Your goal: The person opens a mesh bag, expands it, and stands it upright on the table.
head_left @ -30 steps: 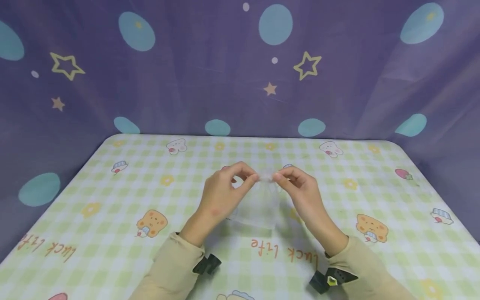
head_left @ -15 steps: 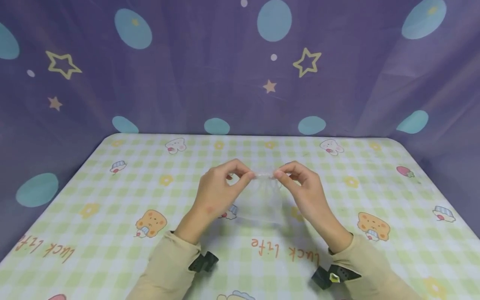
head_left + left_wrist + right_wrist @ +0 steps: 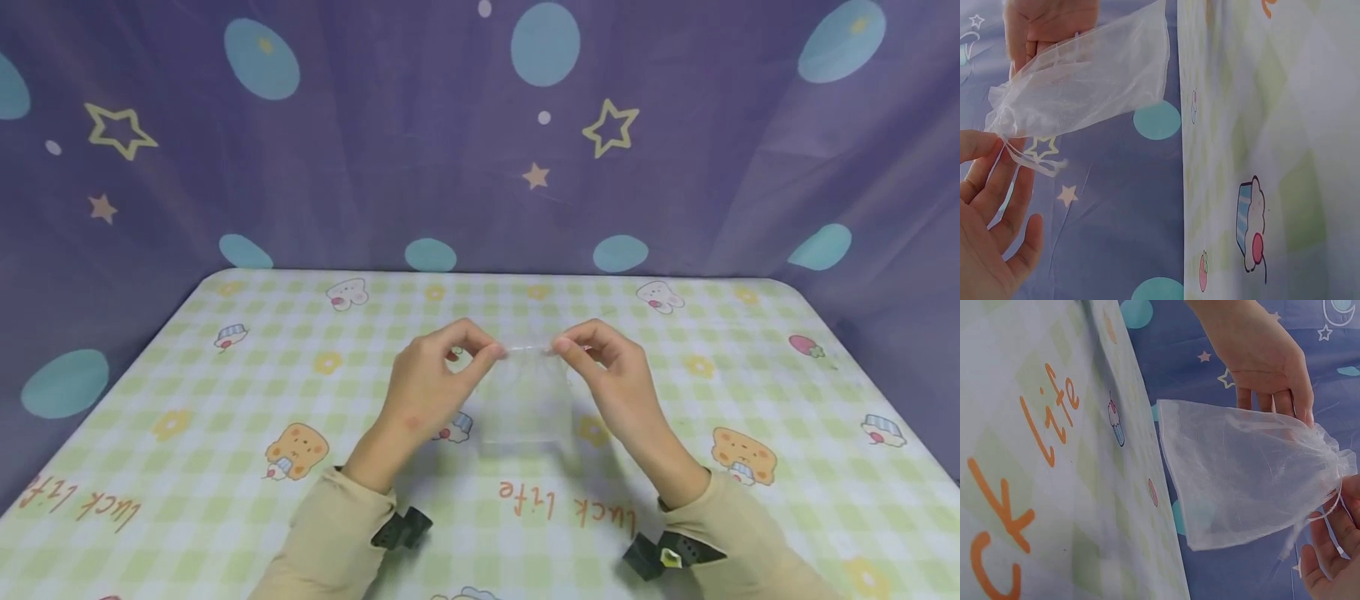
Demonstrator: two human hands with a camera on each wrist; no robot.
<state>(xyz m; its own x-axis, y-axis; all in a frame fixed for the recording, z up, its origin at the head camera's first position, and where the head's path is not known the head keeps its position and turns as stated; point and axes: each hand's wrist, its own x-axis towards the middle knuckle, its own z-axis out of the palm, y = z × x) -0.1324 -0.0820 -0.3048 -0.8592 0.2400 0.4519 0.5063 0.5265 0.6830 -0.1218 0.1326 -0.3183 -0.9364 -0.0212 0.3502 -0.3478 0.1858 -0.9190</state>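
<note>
A sheer white organza drawstring pouch (image 3: 525, 404) hangs between my hands above the table, its flat bottom edge downward. On the left side of its gathered neck, my left hand (image 3: 431, 375) pinches the fabric between thumb and forefinger. My right hand (image 3: 617, 375) pinches the opposite side in the same way. The left wrist view shows a thin drawstring (image 3: 1038, 164) dangling in a loop beside the left fingers. See-through and limp, the pouch (image 3: 1241, 478) shows nothing inside in the right wrist view. Its neck is puckered near the top.
The table wears a green-and-white checked cloth (image 3: 420, 533) printed with bears, cupcakes and lettering. Behind it hangs a purple curtain (image 3: 420, 150) with stars and teal ovals. Dark wrist devices (image 3: 402, 529) sit on the beige sleeves (image 3: 322, 533).
My hands have drawn a little apart, and the pouch's neck stretches wider between them. Its body now hangs flatter and straighter.
</note>
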